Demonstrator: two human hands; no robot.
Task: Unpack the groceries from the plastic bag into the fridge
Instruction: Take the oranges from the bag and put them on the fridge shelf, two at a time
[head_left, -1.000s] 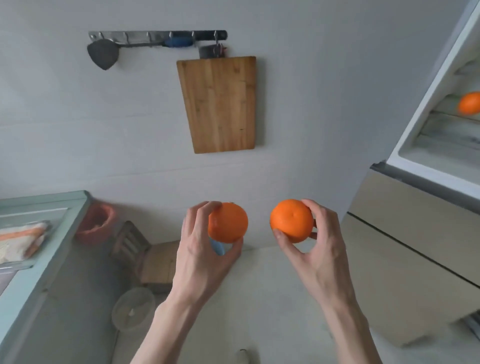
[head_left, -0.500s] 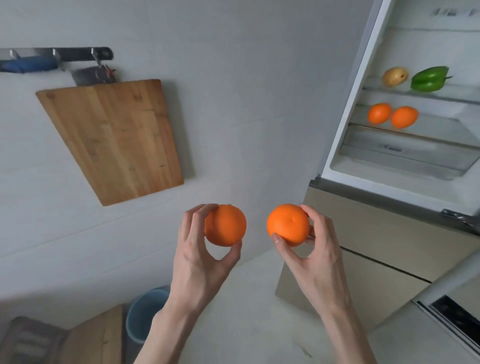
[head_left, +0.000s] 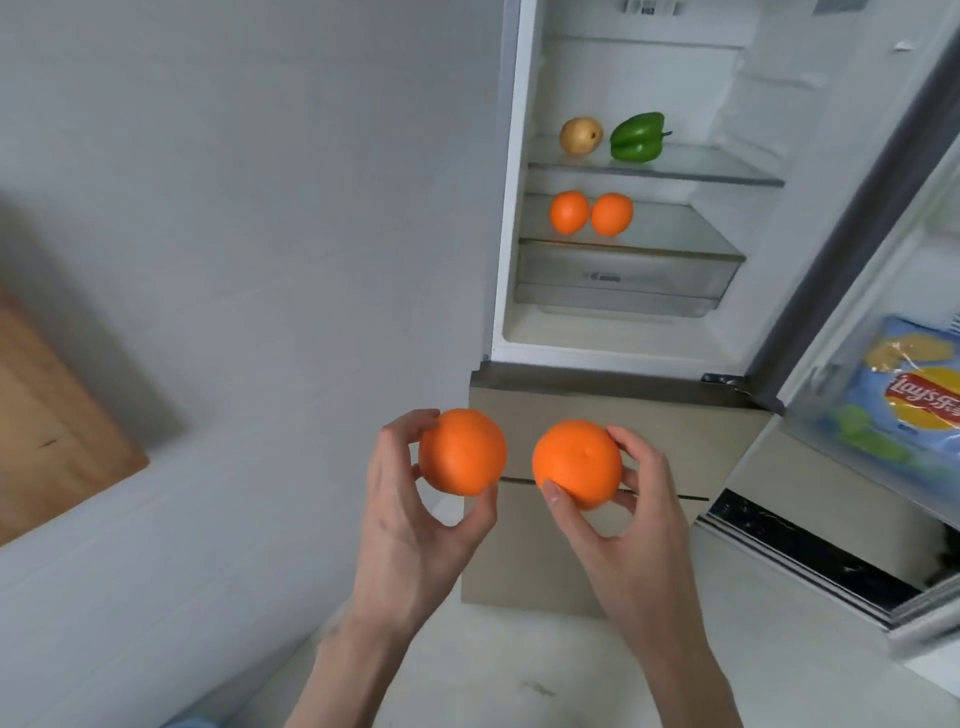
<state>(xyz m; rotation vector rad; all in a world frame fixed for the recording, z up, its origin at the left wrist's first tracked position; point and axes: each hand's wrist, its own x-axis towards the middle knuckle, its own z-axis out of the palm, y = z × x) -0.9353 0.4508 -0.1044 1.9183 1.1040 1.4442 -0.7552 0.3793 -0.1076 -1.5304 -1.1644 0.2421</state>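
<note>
My left hand (head_left: 410, 514) grips one orange (head_left: 461, 451) between thumb and fingers, and my right hand (head_left: 634, 525) grips a second orange (head_left: 576, 464) beside it. Both are held in front of the fridge's lower beige drawers (head_left: 613, 415). Above, the open fridge compartment (head_left: 618, 332) shows a glass shelf with two more oranges (head_left: 590, 213). On the shelf over that lie a yellowish pear (head_left: 581, 135) and a green bell pepper (head_left: 637, 136). The plastic bag is out of sight.
The fridge door (head_left: 878, 291) stands open at the right, with a blue bag of chips (head_left: 906, 400) in its door bin. A clear crisper drawer (head_left: 623, 278) sits under the orange shelf. A wooden cutting board (head_left: 47, 431) hangs on the white wall at the left.
The view has swung right, so the open fridge now sits straight ahead and the cutting board has slid to the left edge. Both hands still hold their oranges, now nearer the fridge.
</note>
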